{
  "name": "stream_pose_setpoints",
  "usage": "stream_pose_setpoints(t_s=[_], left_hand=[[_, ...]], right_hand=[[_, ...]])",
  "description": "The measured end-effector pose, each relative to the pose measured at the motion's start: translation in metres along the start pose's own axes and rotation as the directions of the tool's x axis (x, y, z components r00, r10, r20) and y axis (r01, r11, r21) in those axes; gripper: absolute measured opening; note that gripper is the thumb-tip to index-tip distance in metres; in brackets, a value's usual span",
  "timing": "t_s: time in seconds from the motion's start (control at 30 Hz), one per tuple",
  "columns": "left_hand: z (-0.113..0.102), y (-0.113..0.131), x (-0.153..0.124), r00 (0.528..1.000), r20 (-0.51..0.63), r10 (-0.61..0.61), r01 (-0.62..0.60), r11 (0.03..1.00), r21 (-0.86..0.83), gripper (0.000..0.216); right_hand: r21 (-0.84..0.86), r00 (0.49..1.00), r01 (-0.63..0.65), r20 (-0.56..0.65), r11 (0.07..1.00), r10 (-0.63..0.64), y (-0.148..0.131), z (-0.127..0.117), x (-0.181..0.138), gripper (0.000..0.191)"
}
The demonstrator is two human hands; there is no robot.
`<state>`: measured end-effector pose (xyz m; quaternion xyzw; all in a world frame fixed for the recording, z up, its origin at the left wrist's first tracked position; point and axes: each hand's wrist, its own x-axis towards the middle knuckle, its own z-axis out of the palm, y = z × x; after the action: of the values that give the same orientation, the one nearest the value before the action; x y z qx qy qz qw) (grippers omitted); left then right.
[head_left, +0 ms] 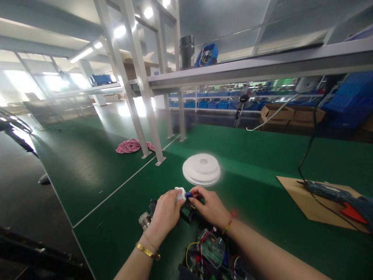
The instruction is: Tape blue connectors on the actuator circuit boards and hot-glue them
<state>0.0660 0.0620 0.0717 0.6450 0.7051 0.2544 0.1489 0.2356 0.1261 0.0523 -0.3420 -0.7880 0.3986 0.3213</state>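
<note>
My left hand (168,210) is closed on a small white part (180,192), perhaps plastic or tape; its kind is unclear. A small blue block (189,195) is pinched between the thumb and fingers of my right hand (212,205), right against the white part. Under both hands lies a black housing (188,217) with a green circuit board, partly hidden. A silver cylindrical fitting (144,220) sticks out beside my left wrist. Nearer to me is an open black unit (211,249) with a circuit board and red, yellow and white wires, partly covered by my right forearm.
Stacked white discs (201,171) lie on the green table (250,171) beyond my hands. At right, a glue gun (335,194) rests on cardboard (303,198), its dark cable hanging from above. Shelf posts (148,101) stand at left by a pink cloth (128,146).
</note>
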Motion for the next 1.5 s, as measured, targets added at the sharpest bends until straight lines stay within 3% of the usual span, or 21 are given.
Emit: stream_pose_setpoints(t_s=[0.43,0.63,0.8,0.87,0.97,1.0,1.1,1.2,1.37,1.43,1.5], left_hand=[[0.01,0.011,-0.005,0.996,-0.08,-0.046,0.049,0.998,0.028,0.015],[0.022,0.016,-0.012,0.971,-0.237,0.033,-0.008,0.994,0.106,0.019],[0.027,0.019,-0.026,0.885,-0.447,0.134,-0.073,0.986,0.151,0.028],[0.013,0.005,-0.036,0.827,-0.542,0.148,-0.079,0.986,0.148,0.029],[-0.015,-0.037,-0.055,0.765,-0.64,0.063,0.041,0.988,0.147,0.032],[-0.022,-0.055,-0.062,0.776,-0.631,-0.015,0.163,0.97,0.178,0.032],[-0.029,-0.101,-0.082,0.798,-0.586,-0.138,0.302,0.934,0.191,0.032],[-0.02,-0.123,-0.096,0.846,-0.514,-0.143,0.273,0.944,0.187,0.033],[-0.017,-0.135,-0.095,0.903,-0.422,-0.083,0.172,0.969,0.179,0.039],[-0.023,-0.139,-0.093,0.895,-0.442,-0.061,0.16,0.969,0.19,0.032],[-0.029,-0.134,-0.091,0.849,-0.527,-0.05,0.187,0.959,0.211,0.024]], right_hand=[[-0.167,0.993,-0.025,-0.115,0.986,0.006,-0.012,0.01,0.002,0.011],[0.019,0.956,-0.209,-0.208,0.978,0.209,-0.007,0.02,0.004,0.009],[0.169,0.894,-0.346,-0.239,0.923,0.379,0.015,0.03,0.009,0.011],[0.221,0.888,-0.358,-0.218,0.907,0.404,0.023,0.029,0.009,0.014],[0.288,0.908,-0.331,-0.161,0.899,0.387,0.027,0.025,0.007,0.015],[0.303,0.92,-0.313,-0.14,0.9,0.367,0.027,0.023,0.006,0.015],[0.311,0.956,-0.239,-0.088,0.92,0.279,0.022,0.018,0.006,0.017],[0.284,0.979,-0.178,-0.042,0.942,0.198,0.016,0.014,0.007,0.018],[0.21,0.991,-0.129,0.053,0.969,0.12,0.01,0.009,0.011,0.016],[0.177,0.99,-0.115,0.098,0.978,0.099,0.009,0.006,0.012,0.015],[0.142,0.986,-0.098,0.151,0.985,0.076,0.01,0.003,0.013,0.016]])
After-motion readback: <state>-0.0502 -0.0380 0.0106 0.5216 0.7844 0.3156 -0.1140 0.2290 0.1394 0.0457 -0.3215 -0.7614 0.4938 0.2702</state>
